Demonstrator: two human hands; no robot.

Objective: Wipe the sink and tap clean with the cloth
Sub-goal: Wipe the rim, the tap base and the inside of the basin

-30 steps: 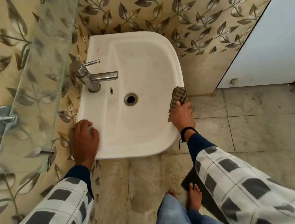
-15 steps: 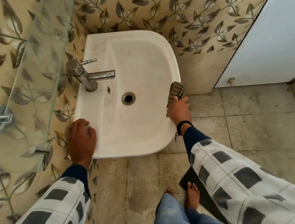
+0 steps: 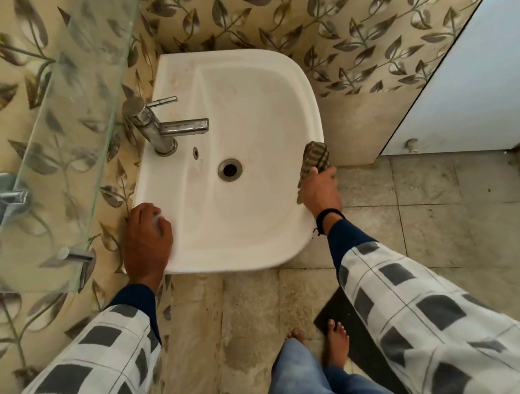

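Here we are at the white ceramic wall-hung sink (image 3: 241,72), and both hands are on it. The right hand (image 3: 319,192), with a black band (image 3: 330,215) at the wrist, is at the sink's right rim. Its fingers are curled tight round a bunched checked olive-and-brown cloth (image 3: 314,157). The cloth sticks up past the knuckles and lies against that right rim, about level with the round metal drain (image 3: 229,169) in the bowl. Across the bowl, the left hand (image 3: 145,231) lies palm down on the sink's near left corner, fingers loosely bent on top of the rim, pinching nothing. On the ledge along the sink's left side, by the wall, stands the chrome pillar tap (image 3: 154,128). Its spout reaches out over the bowl and a thin lever pokes from its top. Neither hand touches it, and it is well apart from the cloth. Faint brownish marks show on the sink's ledge near the tap. Left of the sink, a clear glass shelf (image 3: 69,132) juts out from the leaf-patterned wall tiles (image 3: 340,4) on chrome brackets. Below the sink's near edge are stained grey floor tiles (image 3: 431,202), a bare foot (image 3: 335,339) at the edge of a dark mat (image 3: 359,348), and blue jeans (image 3: 300,382). Off to the sink's right stands a pale flat door panel (image 3: 486,55).
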